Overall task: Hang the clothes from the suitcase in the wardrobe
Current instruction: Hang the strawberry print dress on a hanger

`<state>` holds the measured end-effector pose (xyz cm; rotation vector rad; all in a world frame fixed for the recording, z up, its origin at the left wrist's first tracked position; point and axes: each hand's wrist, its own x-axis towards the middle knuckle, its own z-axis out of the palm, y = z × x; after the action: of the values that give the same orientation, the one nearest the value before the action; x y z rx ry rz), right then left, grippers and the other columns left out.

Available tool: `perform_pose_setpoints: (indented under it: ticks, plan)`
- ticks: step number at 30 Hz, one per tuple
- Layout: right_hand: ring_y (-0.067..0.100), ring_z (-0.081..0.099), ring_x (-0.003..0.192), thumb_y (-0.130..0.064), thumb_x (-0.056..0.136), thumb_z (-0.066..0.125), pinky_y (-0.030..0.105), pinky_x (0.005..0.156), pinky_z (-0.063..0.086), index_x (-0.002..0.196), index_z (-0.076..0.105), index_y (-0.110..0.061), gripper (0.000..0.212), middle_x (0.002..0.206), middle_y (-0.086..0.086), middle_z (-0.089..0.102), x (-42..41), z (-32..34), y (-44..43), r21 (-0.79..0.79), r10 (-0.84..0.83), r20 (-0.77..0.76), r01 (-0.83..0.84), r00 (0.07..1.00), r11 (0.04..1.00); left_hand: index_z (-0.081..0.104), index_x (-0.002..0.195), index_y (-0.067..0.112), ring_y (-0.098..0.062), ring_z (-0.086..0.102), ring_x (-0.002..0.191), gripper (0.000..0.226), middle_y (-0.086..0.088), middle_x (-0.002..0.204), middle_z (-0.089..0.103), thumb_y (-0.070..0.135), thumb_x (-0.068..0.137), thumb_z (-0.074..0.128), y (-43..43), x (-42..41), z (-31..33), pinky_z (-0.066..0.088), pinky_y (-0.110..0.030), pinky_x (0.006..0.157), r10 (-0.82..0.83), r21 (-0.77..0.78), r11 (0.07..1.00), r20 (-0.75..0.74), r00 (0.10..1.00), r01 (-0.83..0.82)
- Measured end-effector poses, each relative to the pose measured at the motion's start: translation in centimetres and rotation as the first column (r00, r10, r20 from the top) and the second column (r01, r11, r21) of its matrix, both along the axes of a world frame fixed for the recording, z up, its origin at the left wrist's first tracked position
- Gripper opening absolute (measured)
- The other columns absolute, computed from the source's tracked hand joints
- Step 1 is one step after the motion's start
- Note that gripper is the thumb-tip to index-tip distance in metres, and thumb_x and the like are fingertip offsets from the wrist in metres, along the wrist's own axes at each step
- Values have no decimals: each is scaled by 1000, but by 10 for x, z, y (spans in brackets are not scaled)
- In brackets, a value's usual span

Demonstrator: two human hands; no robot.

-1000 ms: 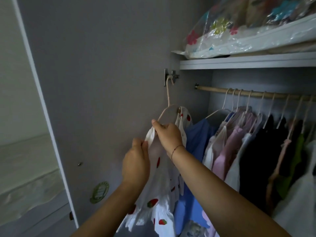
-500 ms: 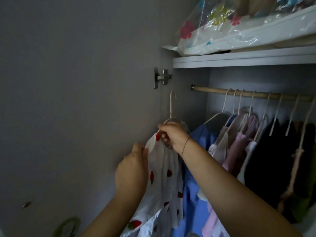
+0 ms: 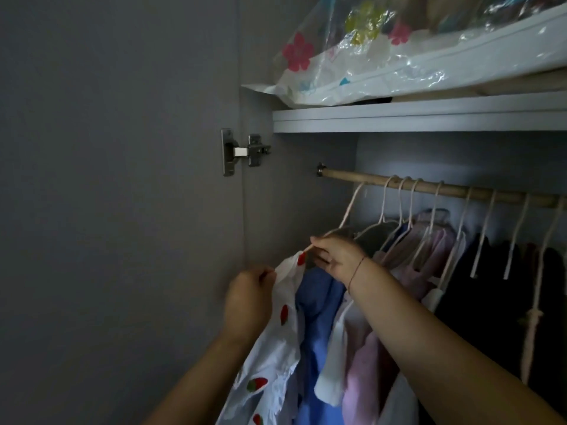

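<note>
A moment ago the hanger (image 3: 348,210) hook was up by the door. Now it looks hooked on the rod (image 3: 445,188), at the left end. The right hand (image 3: 337,256) pinches the hanger's arm, and the left hand (image 3: 248,299) pinches the strawberry dress (image 3: 276,348) at its shoulder — nearly hung.

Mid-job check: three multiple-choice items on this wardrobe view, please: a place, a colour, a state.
1. Where does the flowered plastic bag lie? A on the shelf above the rail; B on the floor; C hung from a hanger.
2. What colour is the garment right beside the strawberry dress? A yellow; B blue; C green.
3. What is the left hand doing? A resting open on the door; B gripping the rail; C pinching the dress.
Key: A, it lies on the shelf board; B, blue cloth shows beside the white dress; C, its fingers close on the dress's shoulder.
</note>
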<state>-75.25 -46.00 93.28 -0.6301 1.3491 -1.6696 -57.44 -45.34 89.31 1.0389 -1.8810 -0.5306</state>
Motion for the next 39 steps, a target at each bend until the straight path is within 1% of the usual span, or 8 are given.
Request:
perform_pose_setpoints:
  ticks: [3,6,13,25,29,32,36,39]
  plan:
    - [22,59,78,-11,88,61,33,67,48,78,51,-10,15,87,11,59,-16,-17,-3,114,-29,-21,31,999,993,60,73,19,0,49,59,23,14,62,53,13,94,53,0,-8,-8,36,-6,57,-65,-7,998,44,997,66]
    - [30,62,94,-19,84,67,42,85,52,82,56,-10,15,97,15,63,-22,-22,-3,141,-76,-106,91,991,986,58,71,19,2,48,58,25,14,60,51,13,95,52,2,-14,-12,37,-6,58,-58,-50,997,52,997,61]
    - [17,54,65,-7,86,64,24,56,41,70,53,-12,20,71,6,56,-18,-6,-8,-105,-50,-292,19,955,994,51,74,21,2,48,60,23,13,64,51,12,95,51,6,-22,-12,38,-7,60,-2,-109,994,-54,999,-4]
    - [31,56,110,-5,91,54,40,99,43,85,59,-11,9,84,5,56,-46,8,-33,-48,-86,-219,78,972,996,61,82,13,-10,53,68,19,3,75,59,14,96,49,-26,-69,-14,32,-19,60,1,-6,1000,-118,993,-1]
    - [15,52,73,-9,93,51,22,61,41,71,47,-16,24,83,8,52,-46,3,-34,40,-71,-241,83,968,996,69,92,6,-13,55,75,19,-4,84,66,14,94,52,-38,-70,-24,31,-18,62,36,52,998,-79,996,-32]
    - [27,58,109,-11,94,50,17,53,30,104,60,1,18,115,20,60,-50,2,-31,105,-49,-305,85,951,991,71,91,8,-16,59,76,18,-5,84,68,15,93,55,-39,-69,-30,33,-17,64,28,86,996,-56,998,-23]
    - [34,46,127,-13,94,50,20,57,32,127,49,8,39,136,25,48,-58,0,-18,164,4,-397,67,918,984,71,88,7,-26,64,83,17,-12,87,70,16,92,57,-40,-74,-39,37,-24,66,-11,132,991,54,998,4]
    - [34,45,128,-13,94,51,32,93,43,127,49,8,38,136,25,48,-61,-1,-5,156,1,-408,68,913,985,71,89,4,-24,61,78,17,-14,87,70,15,91,59,-37,-79,-44,32,-22,63,-51,173,984,66,997,39]
